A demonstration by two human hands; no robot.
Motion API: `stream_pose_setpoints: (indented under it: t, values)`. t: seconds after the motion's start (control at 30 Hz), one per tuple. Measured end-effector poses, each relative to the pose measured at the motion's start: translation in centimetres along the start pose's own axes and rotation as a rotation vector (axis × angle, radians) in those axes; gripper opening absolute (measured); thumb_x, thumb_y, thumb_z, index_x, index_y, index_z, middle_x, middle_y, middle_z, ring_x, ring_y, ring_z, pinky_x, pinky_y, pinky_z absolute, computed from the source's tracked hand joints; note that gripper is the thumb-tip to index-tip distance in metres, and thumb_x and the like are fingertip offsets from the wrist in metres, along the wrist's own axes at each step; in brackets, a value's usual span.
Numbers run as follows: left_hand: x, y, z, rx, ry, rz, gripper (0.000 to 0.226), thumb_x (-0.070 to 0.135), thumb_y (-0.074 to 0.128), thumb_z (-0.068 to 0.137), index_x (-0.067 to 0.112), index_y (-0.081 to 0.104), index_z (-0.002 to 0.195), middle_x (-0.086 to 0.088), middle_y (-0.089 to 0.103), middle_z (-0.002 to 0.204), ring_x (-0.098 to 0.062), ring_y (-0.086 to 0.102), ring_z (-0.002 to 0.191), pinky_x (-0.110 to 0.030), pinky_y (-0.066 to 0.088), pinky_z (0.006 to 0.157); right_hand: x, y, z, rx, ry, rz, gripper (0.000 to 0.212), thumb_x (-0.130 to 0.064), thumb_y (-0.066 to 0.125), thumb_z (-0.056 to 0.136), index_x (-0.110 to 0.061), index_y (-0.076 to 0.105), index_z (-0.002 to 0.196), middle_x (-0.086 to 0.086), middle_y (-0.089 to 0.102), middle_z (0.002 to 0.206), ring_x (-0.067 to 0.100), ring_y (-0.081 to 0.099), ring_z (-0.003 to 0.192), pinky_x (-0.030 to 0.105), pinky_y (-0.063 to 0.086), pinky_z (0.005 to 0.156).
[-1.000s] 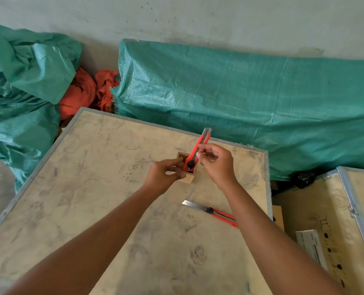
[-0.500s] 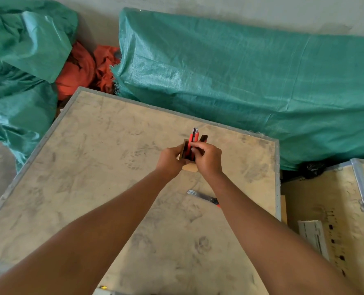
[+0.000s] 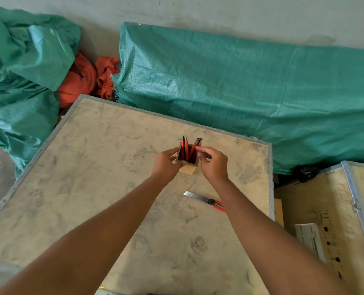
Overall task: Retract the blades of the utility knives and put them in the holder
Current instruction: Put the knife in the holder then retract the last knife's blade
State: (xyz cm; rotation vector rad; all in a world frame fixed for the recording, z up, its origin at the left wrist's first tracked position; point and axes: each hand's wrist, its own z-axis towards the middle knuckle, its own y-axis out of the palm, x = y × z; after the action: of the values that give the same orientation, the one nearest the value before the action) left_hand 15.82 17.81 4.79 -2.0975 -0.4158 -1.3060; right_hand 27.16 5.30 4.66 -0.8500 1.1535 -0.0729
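A small wooden holder stands on the plywood crate top. Two red-and-black utility knives stand in it: one upright at the left, one leaning right. My left hand grips the holder's left side. The fingertips of my right hand pinch the leaning knife just above the rim. A third red knife lies flat nearer to me with its steel blade out, pointing left; my right forearm covers its handle end.
A metal edge bounds the crate on the right, with a gap beyond. A second, lower crate at the right carries a white box. Green tarps and orange cloth lie against the wall behind.
My right hand lowered the red knife, blade retracted, into the holder and has drawn back to the right. My left hand kept its grip on the holder.
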Motion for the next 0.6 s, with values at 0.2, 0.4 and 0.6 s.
stream_pose_setpoints:
  t: [0.2,0.4,0.6]
  values:
    - [-1.1,2.2,-6.2,0.134,0.039,-0.113,0.035,0.016,0.077,0.082,0.020,0.072,0.117,0.005,0.076,0.106,-0.002,0.071,0.095,-0.026,0.058,0.087,4.3,-4.1,-3.8,-0.036,0.084,0.029,0.020,-0.003,0.069,0.094,-0.010,0.079,0.109,0.005,0.079,0.108,0.013,0.072,0.093,0.014,0.054,0.086]
    - [-2.4,6.5,-7.9,0.028,0.008,0.041,0.028,0.018,0.074,0.085,0.024,0.073,0.112,0.007,0.072,0.102,-0.008,0.067,0.088,-0.006,0.047,0.057,8.1,-5.9,-6.7,-0.238,0.246,0.036,0.018,-0.006,0.069,0.094,-0.014,0.081,0.104,0.002,0.078,0.104,0.013,0.072,0.095,0.000,0.047,0.078]
    - [-5.7,10.7,-5.7,-0.027,0.012,0.278,0.032,0.012,0.071,0.086,0.025,0.072,0.115,-0.003,0.068,0.120,-0.022,0.063,0.108,-0.038,0.054,0.095,11.6,-5.5,-8.4,-0.507,0.328,0.046,0.024,0.004,0.069,0.091,-0.011,0.080,0.106,0.010,0.076,0.107,0.020,0.075,0.096,0.037,0.063,0.088]
